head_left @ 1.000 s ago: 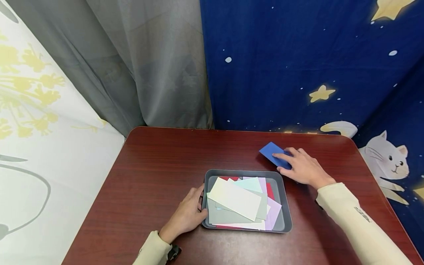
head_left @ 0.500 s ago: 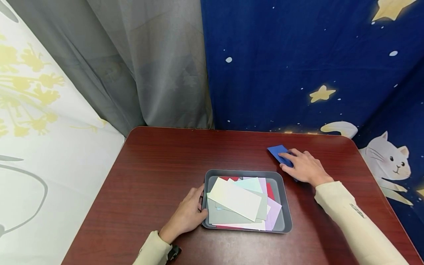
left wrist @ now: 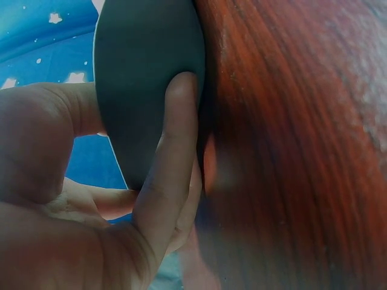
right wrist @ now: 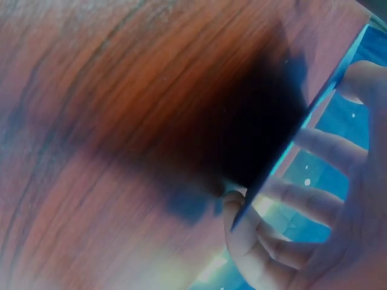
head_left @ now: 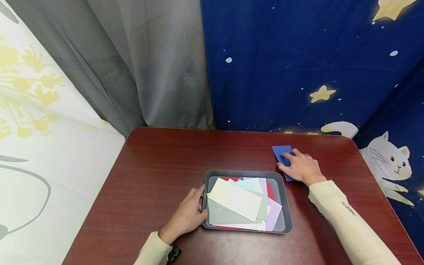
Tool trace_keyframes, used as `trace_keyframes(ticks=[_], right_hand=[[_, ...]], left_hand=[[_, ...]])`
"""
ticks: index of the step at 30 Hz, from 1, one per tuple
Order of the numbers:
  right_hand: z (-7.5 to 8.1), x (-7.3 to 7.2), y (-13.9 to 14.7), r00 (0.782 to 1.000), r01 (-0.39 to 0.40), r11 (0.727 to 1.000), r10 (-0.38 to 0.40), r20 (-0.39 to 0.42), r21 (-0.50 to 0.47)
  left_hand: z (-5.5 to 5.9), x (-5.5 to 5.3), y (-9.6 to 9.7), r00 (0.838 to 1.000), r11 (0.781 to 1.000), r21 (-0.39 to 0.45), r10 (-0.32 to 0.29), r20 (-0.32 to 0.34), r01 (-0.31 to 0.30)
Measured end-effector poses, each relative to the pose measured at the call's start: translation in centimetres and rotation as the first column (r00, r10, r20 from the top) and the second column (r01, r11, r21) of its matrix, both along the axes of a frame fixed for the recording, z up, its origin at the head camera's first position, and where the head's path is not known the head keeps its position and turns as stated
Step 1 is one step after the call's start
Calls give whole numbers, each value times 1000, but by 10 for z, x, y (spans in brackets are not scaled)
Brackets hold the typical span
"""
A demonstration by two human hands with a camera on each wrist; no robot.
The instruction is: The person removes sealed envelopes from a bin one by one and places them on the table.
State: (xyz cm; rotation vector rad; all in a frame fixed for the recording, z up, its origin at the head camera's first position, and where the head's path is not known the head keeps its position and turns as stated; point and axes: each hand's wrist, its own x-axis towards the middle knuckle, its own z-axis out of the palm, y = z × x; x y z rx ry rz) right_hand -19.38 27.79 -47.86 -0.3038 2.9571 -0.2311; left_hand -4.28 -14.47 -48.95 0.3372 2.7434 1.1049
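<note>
My left hand (head_left: 188, 210) holds the left end of a shallow grey tray (head_left: 288, 221), thumb over the rim. In the left wrist view its fingers press the dark outer wall of the tray (left wrist: 142, 66) close to the tabletop. Behind the tray's right corner, my right hand (head_left: 302, 167) grips a blue rectangular card (head_left: 279, 150) from above. The right wrist view shows the card (right wrist: 290, 142) nearly edge-on over its dark shadow, with fingertips along one face and one finger curled round its lower edge. Part of the card is hidden under the hand.
Several overlapping cards or papers lie in the tray, with a cream card (head_left: 236, 198) on top and a purple card (head_left: 274, 211) at the right. The dark red wooden table (head_left: 172, 158) ends at a gold-edged back, before grey and blue curtains (head_left: 265, 92).
My right hand has turned the blue card clockwise and shifted it slightly right, so it now stands more lengthwise. The left hand and tray stay in place.
</note>
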Motion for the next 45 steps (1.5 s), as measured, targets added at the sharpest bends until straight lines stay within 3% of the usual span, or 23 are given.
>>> trace_keyframes(ticks=[13, 38, 45], right_hand=[[-5, -3, -5, 997, 77, 997, -77, 8, 27], [-7, -1, -6, 994, 105, 994, -105, 15, 18], [0, 2, -5, 993, 103, 995, -103, -53, 1]], left_hand=[[1, 0, 1, 1000, 1000, 4, 3, 2, -3], [1, 1, 0, 1000, 1000, 4, 3, -1, -3], [-1, 0, -1, 1000, 1000, 5, 0, 1, 0]])
